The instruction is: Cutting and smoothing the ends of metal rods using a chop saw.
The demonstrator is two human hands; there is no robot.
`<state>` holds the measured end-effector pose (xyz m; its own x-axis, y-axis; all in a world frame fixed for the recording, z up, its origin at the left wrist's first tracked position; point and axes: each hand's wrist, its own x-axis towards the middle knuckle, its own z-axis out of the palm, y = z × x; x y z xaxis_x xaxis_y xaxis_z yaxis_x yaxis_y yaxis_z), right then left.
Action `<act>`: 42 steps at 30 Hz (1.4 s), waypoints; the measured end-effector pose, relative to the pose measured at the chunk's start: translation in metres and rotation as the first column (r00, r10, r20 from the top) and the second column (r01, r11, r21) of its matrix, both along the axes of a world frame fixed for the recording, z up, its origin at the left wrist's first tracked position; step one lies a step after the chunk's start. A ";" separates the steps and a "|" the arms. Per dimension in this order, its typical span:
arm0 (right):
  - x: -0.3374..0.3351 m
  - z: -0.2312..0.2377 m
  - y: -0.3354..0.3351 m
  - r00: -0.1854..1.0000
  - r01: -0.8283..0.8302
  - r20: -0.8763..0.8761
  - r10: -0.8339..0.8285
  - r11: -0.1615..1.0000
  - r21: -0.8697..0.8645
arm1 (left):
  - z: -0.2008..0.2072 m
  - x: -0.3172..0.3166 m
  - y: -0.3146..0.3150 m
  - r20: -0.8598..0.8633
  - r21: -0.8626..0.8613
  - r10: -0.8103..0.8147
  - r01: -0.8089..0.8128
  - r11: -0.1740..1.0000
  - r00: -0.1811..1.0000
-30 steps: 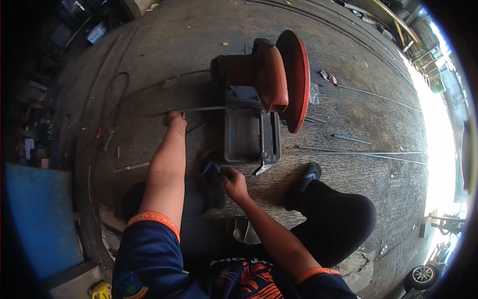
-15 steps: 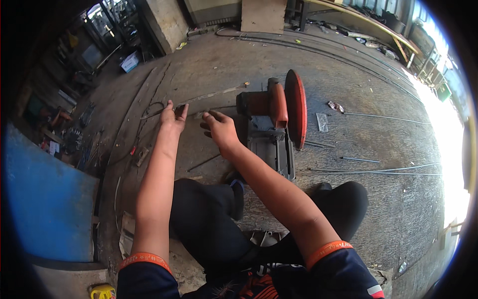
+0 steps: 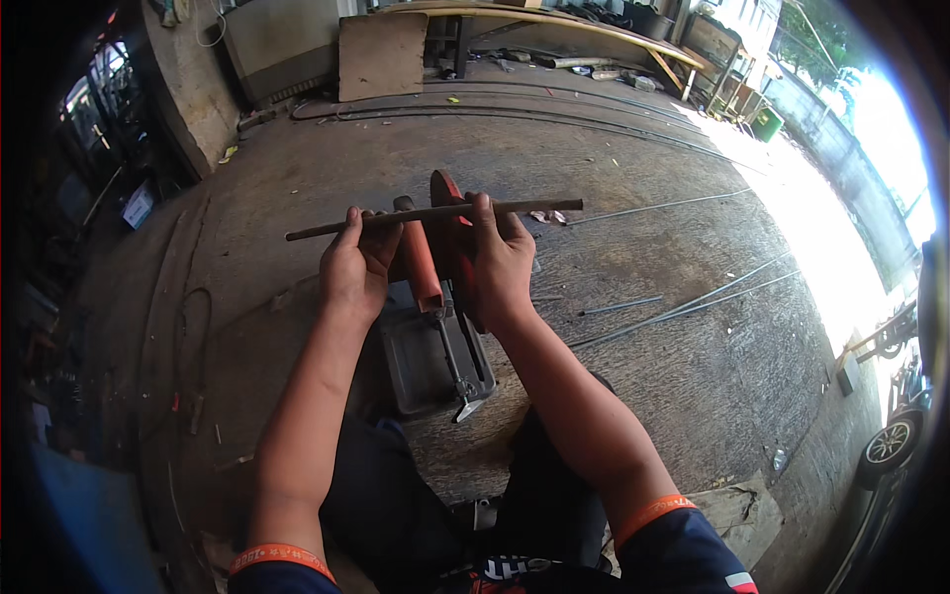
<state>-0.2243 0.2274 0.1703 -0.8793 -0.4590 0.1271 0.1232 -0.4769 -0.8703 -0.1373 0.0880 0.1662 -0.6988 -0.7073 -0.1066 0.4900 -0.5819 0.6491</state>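
A dark metal rod is held up nearly level, its right end slightly higher. My left hand grips it left of its middle, thumb on the near side and fingers behind. My right hand holds it right of the middle in the same way. Both ends stick out past my hands. Just beyond and below stands a chop saw with an orange-red handle-like part, a red round disc or guard and a grey base. The rod and my right hand partly cover the saw.
Several thin metal rods lie on the floor to the right, with a crumpled wrapper nearby. Long bars stretch across the back before a leaning board. A wheel shows at the right edge.
My hands have come from left of the saw to in front of it, now both closed on the raised rod. The view has swung right.
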 end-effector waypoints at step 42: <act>-0.043 -0.012 0.010 0.961 -0.051 0.272 0.047 0.999 0.010 | -0.010 -0.034 0.031 -0.061 0.120 0.099 -0.092 0.989 0.993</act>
